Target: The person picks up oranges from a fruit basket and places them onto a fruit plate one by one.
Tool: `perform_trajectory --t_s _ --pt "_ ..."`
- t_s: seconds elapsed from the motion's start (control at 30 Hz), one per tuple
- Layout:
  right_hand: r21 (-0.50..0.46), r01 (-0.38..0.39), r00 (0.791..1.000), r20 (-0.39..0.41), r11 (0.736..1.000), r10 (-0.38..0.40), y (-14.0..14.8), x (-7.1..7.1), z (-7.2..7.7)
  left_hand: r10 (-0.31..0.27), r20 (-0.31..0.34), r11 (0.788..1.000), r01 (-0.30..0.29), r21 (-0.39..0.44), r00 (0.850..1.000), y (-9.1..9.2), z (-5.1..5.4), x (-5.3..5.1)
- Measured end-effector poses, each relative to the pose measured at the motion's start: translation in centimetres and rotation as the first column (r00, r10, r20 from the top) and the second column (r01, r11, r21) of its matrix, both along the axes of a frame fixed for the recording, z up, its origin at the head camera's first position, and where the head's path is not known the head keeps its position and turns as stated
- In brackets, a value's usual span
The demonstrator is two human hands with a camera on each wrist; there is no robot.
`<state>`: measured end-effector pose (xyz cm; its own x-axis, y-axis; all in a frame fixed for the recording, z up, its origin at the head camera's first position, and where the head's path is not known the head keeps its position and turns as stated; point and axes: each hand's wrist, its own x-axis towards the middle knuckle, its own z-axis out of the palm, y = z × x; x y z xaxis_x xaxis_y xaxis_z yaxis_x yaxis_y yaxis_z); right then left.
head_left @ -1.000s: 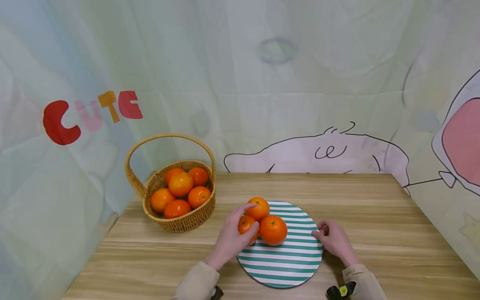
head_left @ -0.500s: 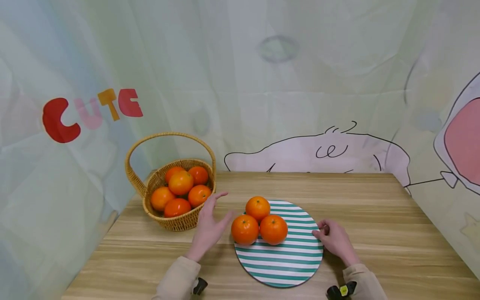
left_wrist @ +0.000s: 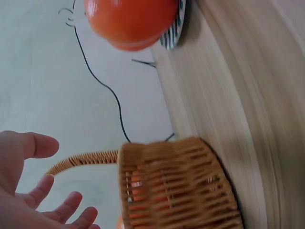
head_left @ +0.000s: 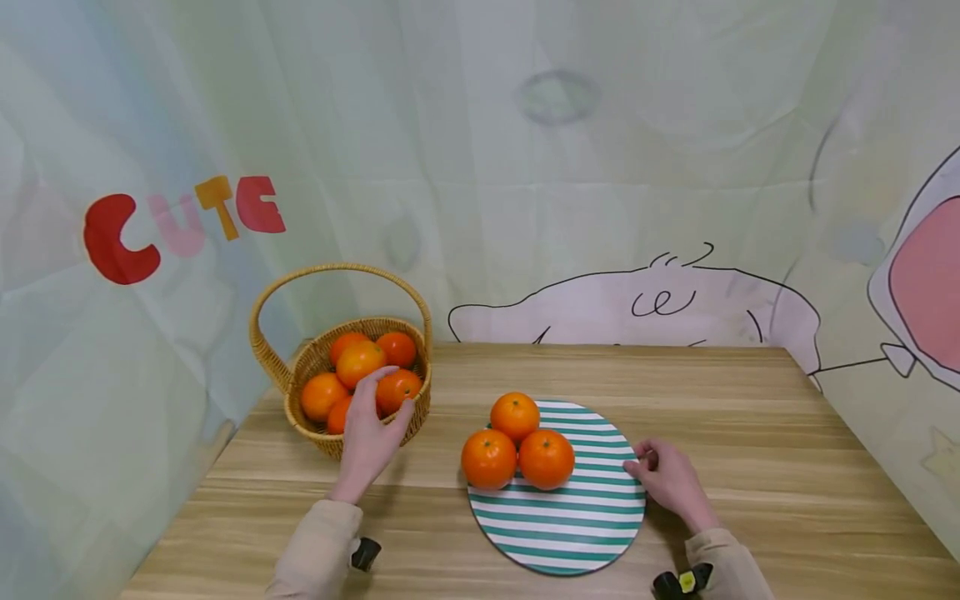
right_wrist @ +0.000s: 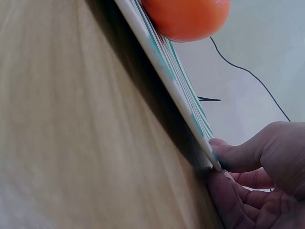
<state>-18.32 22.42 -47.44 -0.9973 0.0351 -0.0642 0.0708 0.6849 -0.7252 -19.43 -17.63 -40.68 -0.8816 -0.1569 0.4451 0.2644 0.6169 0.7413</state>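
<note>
My left hand [head_left: 369,440] reaches over the front rim of a wicker basket [head_left: 318,444]. Its thumb and forefinger lie on either side of an orange [head_left: 400,390] inside; I cannot tell whether they touch it. Spread fingers of the left hand [left_wrist: 28,191] show in the left wrist view. With thumb on top and fingers below, my right hand [right_wrist: 267,176] pinches the edge of a flat round board [head_left: 562,533] with green and white stripes. Three oranges [head_left: 547,460] sit together on the board's left part, one overhanging its edge.
The basket's tall arched handle [head_left: 341,267] rises above several more oranges [head_left: 361,365]. A wood-grain table [head_left: 735,400] bears everything. Behind it hangs a printed curtain [head_left: 480,208], which also runs along both sides.
My left hand leaves the front left orange on the board and moves left to the basket. The right hand keeps its hold on the board's edge.
</note>
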Motion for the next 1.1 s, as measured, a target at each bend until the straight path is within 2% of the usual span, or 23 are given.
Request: perform_trajectory --t_s 0.1,0.27,0.63,0.9,1.1 --pt "0.002 0.0 1.0 -0.002 1.0 0.0 0.1 0.0 0.0 0.03 0.025 0.999 -0.029 -0.036 0.999 -1.1 0.2 -0.6" --pt "-0.005 -0.006 1.0 -0.005 1.0 0.006 0.1 0.0 0.0 0.077 0.1 0.993 -0.068 -0.093 0.992 -2.7 0.7 -1.7" --pt "-0.013 -0.001 1.0 0.002 1.0 0.001 0.0 0.0 0.1 0.171 0.231 0.977 -0.133 -0.169 0.958 -4.5 1.7 -4.2" --pt "-0.017 0.008 1.0 0.019 1.0 -0.007 0.0 -0.1 0.1 0.187 0.329 0.972 -0.126 -0.198 0.926 -5.2 2.3 -6.0" --pt "-0.023 0.008 1.0 0.016 1.0 -0.008 0.0 -0.2 0.0 0.179 0.402 0.966 -0.083 -0.244 0.898 -5.4 2.2 -6.8"
